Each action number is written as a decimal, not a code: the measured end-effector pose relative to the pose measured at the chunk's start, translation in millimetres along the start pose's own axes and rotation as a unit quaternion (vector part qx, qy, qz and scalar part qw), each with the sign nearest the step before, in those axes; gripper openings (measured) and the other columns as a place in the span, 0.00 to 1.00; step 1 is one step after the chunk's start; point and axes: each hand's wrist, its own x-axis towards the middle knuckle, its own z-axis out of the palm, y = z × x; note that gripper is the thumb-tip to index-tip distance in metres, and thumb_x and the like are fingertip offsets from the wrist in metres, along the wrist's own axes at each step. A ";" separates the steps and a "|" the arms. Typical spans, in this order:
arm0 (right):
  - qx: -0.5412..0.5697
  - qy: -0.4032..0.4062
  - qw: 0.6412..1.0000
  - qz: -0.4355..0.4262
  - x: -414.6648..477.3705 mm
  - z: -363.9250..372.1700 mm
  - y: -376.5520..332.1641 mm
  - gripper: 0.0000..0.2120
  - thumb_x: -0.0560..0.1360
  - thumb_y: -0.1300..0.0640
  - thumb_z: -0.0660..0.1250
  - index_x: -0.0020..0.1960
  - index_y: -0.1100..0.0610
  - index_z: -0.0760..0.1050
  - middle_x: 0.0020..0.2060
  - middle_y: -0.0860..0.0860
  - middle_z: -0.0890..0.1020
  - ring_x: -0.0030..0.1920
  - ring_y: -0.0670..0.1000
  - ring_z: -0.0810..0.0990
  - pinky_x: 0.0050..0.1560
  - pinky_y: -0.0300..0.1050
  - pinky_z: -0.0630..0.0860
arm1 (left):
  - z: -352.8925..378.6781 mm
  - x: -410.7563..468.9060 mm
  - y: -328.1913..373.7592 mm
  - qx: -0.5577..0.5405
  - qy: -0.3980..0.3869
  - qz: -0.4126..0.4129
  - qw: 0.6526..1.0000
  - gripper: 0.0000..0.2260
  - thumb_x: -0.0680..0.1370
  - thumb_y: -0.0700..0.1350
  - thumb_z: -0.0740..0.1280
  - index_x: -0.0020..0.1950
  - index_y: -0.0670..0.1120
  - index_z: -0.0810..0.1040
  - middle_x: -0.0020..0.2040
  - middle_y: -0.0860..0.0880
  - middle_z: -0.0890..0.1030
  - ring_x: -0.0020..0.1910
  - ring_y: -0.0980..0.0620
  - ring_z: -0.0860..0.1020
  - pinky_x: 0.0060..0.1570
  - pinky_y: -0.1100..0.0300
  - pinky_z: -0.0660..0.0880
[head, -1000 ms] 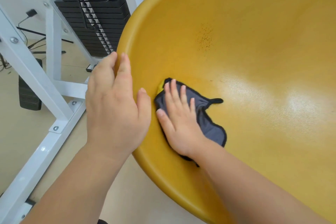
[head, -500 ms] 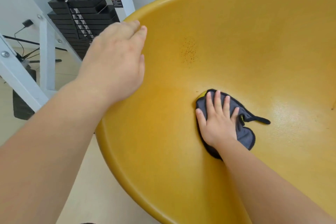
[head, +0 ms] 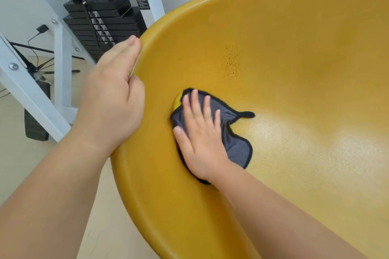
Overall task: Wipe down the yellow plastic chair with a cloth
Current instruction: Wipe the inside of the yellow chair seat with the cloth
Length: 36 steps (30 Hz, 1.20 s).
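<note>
1. A person's right hand (head: 202,139) lay flat, fingers spread, pressing a grey cloth (head: 235,143) against the inner wall of the yellow plastic chair (head: 305,101), near its left side.
2. The left hand (head: 113,99) rested over the chair's rim (head: 151,27), open and relaxed, apparently steadying the shell rather than gripping anything.
3. The cloth, dark-edged with a yellow underside showing at one corner, looked soft and limp, bunching under the palm; it seemed best worked with flat pressure from above, not pinched.
4. The chair's shell appeared stiff and smooth with a slight sheen, likely slippery under the cloth, and the rim offered the firmest place to hold.
5. A patch of dark specks (head: 231,63) sat above the cloth, apart from it, seemingly not yet wiped.
6. A weight stack (head: 101,23) and white frame (head: 31,90) stood behind the chair.
</note>
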 end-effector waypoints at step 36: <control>0.099 -0.011 0.994 -0.055 -33.9 7.9 -51.9 0.31 0.83 0.36 0.44 0.81 0.42 0.34 0.80 0.38 0.33 0.79 0.47 0.29 0.78 0.54 0.31 | 9.9 -48.6 2.1 -0.241 0.113 -0.137 0.954 0.20 0.82 0.38 0.61 0.73 0.52 0.75 0.70 0.60 0.75 0.70 0.67 0.70 0.74 0.58 0.67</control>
